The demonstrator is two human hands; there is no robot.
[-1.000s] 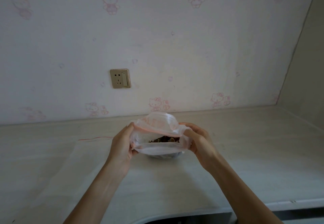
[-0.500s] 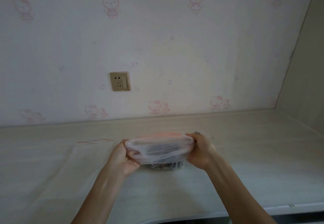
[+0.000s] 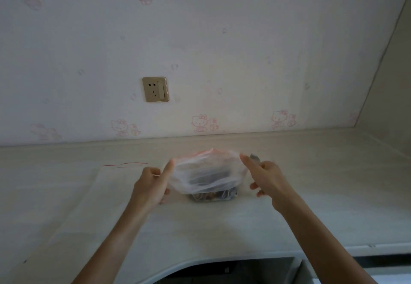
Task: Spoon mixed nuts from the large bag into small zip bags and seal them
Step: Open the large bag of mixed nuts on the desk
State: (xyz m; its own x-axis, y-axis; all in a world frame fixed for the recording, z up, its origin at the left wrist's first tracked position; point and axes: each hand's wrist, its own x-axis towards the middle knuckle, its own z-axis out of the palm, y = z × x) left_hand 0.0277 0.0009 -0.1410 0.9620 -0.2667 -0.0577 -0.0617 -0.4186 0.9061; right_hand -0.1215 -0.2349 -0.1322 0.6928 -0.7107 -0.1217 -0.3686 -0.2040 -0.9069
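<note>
The left hand [image 3: 151, 183] sits at the left edge of the small zip bag [image 3: 205, 172], thumb up against the plastic, the other fingers loosely curled below; whether it pinches the film cannot be told through the blur. The right hand [image 3: 264, 174] is just beside the bag's right edge with fingers spread and relaxed, holding nothing that shows. The bag stands on the bench [image 3: 311, 194] between the two hands, near the middle, its red zip strip along the far top edge. Dark nuts [image 3: 213, 196] lie in its bottom, showing through the clear film. The bag looks light, soft and floppy, with slippery film, so it will likely sag and tip if released. The stiffer zip strip at the two top corners seems the best place to take hold for pressing it closed.
</note>
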